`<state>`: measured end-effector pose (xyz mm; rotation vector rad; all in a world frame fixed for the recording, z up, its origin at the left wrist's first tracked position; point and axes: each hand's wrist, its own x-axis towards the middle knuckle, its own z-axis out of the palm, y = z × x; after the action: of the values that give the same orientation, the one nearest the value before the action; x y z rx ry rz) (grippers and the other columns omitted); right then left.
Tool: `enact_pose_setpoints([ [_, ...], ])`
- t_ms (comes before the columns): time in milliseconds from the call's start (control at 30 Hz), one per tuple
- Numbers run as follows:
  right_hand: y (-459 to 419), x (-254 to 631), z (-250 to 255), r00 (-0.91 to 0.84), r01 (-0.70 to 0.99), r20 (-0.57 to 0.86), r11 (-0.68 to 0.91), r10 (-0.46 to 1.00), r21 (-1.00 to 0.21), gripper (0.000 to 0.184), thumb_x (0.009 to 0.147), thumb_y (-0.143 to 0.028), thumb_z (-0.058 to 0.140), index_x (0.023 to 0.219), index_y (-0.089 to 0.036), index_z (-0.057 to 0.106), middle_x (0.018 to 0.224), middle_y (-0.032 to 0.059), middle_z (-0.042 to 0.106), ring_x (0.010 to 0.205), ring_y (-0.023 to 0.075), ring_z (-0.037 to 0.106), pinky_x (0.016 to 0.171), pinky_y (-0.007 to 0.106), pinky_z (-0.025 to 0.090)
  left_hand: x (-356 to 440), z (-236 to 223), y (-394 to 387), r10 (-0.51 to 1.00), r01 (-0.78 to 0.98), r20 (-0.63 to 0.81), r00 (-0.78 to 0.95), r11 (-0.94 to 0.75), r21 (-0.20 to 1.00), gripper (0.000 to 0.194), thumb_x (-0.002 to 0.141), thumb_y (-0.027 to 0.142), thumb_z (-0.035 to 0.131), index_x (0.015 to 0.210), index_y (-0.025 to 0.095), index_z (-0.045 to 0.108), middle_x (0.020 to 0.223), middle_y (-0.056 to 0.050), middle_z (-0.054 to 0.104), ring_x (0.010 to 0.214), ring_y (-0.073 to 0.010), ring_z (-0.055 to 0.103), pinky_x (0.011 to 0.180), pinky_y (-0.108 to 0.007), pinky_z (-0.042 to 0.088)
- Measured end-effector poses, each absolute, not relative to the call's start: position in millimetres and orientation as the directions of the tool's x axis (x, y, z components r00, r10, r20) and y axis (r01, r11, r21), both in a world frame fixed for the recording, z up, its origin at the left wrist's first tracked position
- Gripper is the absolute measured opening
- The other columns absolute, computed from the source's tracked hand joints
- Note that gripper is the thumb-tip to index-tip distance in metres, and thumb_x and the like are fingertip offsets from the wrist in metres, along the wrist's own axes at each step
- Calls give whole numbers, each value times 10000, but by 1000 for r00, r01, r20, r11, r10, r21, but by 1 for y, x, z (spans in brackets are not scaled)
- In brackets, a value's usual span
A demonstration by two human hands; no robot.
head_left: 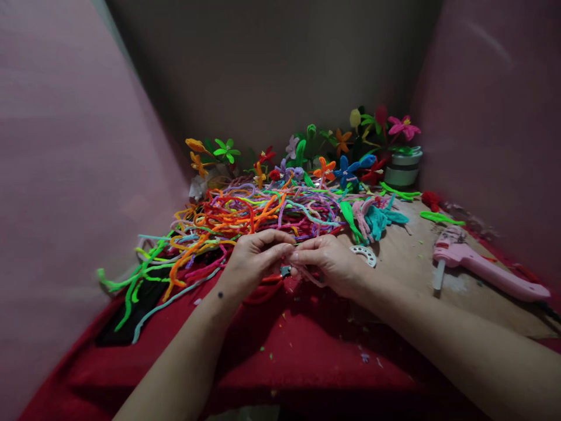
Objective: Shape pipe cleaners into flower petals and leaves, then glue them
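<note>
My left hand (pixel 258 257) and my right hand (pixel 328 263) meet fingertip to fingertip at the middle, low over the table. Pale pink pipe cleaners (pixel 312 277) hang from beneath the closed fingers of my right hand. The fingers of my left hand are pinched against the right fingertips, and what lies between them is too small and covered to make out. Just below the hands lie red-handled scissors (pixel 263 289), partly hidden. A large tangle of coloured pipe cleaners (pixel 245 210) spreads right behind my hands.
Pipe-cleaner flowers (pixel 346 169) stand at the back, near a pale green pot (pixel 403 166). On the brown board (pixel 407 257) at right rest a pink glue gun (pixel 486 263) and a white curved piece (pixel 364 255). A black flat object (pixel 114 327) lies left on the red cloth (pixel 307 351).
</note>
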<state>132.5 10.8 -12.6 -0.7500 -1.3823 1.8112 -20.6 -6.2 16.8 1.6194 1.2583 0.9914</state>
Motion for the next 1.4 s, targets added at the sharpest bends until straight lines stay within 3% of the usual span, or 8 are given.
enact_pose_setpoints([
  [100, 10, 133, -13, -580, -167, -77, -211, 811, -963, 189, 659, -272, 620, 557, -113, 609, 385, -24, 492, 284, 49, 322, 296, 208, 151, -22, 20, -5, 971, 378, 71, 230, -156, 913, 147, 745, 286, 551, 704, 148, 583, 526, 37, 481, 436, -60, 374, 417, -181, 294],
  [267, 11, 133, -17, -619, -149, -95, -235, 780, -960, 157, 649, -246, 624, 571, -110, 616, 406, -15, 521, 291, 50, 339, 299, 208, 150, -20, 16, -4, 896, 616, 357, 265, -442, 652, 133, 728, 201, 554, 603, 159, 574, 605, 4, 560, 561, -84, 473, 545, -192, 366],
  [467, 15, 133, -14, -506, -259, -105, -266, 856, -929, 175, 622, -286, 681, 639, -117, 641, 535, 15, 599, 389, 58, 435, 362, 196, 247, -20, 13, -2, 986, 284, 33, 161, -79, 956, 242, 771, 384, 532, 867, 169, 588, 575, 30, 545, 409, -59, 418, 388, -174, 306],
  [567, 18, 134, -12, -425, -347, -46, -210, 904, -914, 215, 602, -311, 700, 677, -119, 639, 528, 3, 576, 413, 66, 443, 394, 205, 275, -17, 12, -1, 958, 190, -102, 270, 51, 980, 323, 735, 415, 578, 943, 169, 555, 625, 21, 566, 449, -86, 511, 381, -179, 362],
  [700, 20, 135, -13, -335, -279, -35, -134, 942, -951, 237, 589, -345, 689, 616, -126, 602, 444, -37, 479, 389, 57, 364, 395, 215, 225, -9, 7, 0, 962, 300, -60, 266, -24, 954, 309, 687, 342, 633, 910, 158, 522, 627, 30, 548, 442, -90, 506, 372, -190, 367],
  [900, 17, 136, -14, -216, -75, 106, 92, 971, -993, 353, 680, -449, 594, 526, -136, 538, 456, -44, 412, 440, 52, 297, 431, 225, 200, -5, -1, 0, 938, 583, 275, 212, -347, 735, 245, 715, 286, 609, 941, 192, 588, 638, 28, 559, 549, -89, 491, 537, -199, 391],
  [1100, 23, 135, -16, -318, -56, 60, 44, 946, -997, 320, 664, -433, 599, 529, -146, 552, 409, -45, 424, 384, 50, 281, 399, 229, 177, -9, 5, 1, 977, 287, -30, 212, -33, 957, 328, 724, 387, 599, 979, 182, 565, 577, 50, 509, 358, -51, 388, 342, -178, 240],
  [1400, 25, 135, -21, -414, -48, 29, 10, 910, -999, 198, 602, -323, 642, 567, -130, 614, 431, -35, 465, 404, 65, 356, 410, 221, 270, -9, 3, 5, 993, 197, 118, 1, -116, 974, 220, 689, 342, 639, 742, 128, 641, 484, 39, 493, 404, -41, 354, 392, -170, 265],
])
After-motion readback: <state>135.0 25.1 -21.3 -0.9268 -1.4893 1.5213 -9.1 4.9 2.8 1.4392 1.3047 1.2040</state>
